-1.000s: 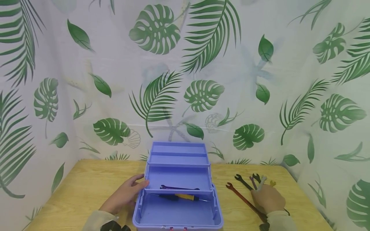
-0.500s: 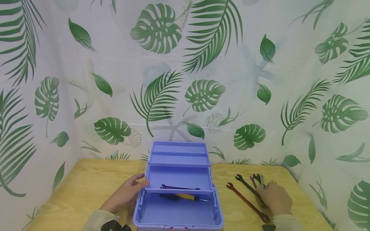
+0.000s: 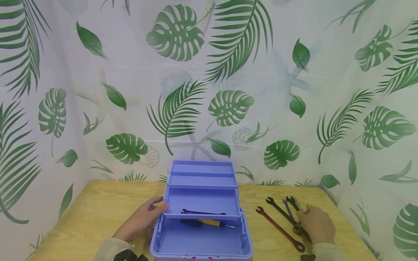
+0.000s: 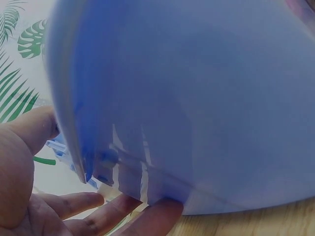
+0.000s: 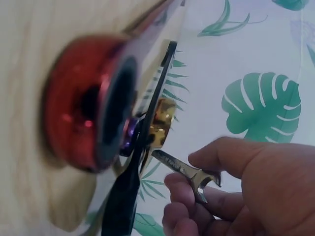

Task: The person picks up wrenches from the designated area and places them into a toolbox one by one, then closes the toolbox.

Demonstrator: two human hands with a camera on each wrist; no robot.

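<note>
A lilac toolbox (image 3: 199, 239) stands with its stepped trays raised. My left hand (image 3: 143, 219) holds its left side, thumb at the tray edge, fingers against the outer wall (image 4: 197, 98) in the left wrist view. On the right, my right hand (image 3: 316, 225) pinches a small silvery wrench (image 5: 184, 169) between thumb and fingers, its forked end toward the palm. Close beside that hand lie a red wrench (image 3: 277, 227), a black wrench (image 3: 280, 210), a purple wrench (image 3: 288, 207) and another dark wrench (image 3: 294, 203). In the right wrist view, a gold ring end (image 5: 163, 120) shows behind the black shaft.
The lower tray holds a dark purple wrench (image 3: 204, 212). Below it, in the box, lie a yellow-handled screwdriver (image 3: 209, 222) and a black-handled one (image 3: 192, 222). A leaf-patterned cloth (image 3: 248, 65) hangs behind the wooden table (image 3: 107, 199).
My right hand has drawn right and slightly toward me, uncovering more of the red, black and dark wrenches. The left hand and toolbox stay put.
</note>
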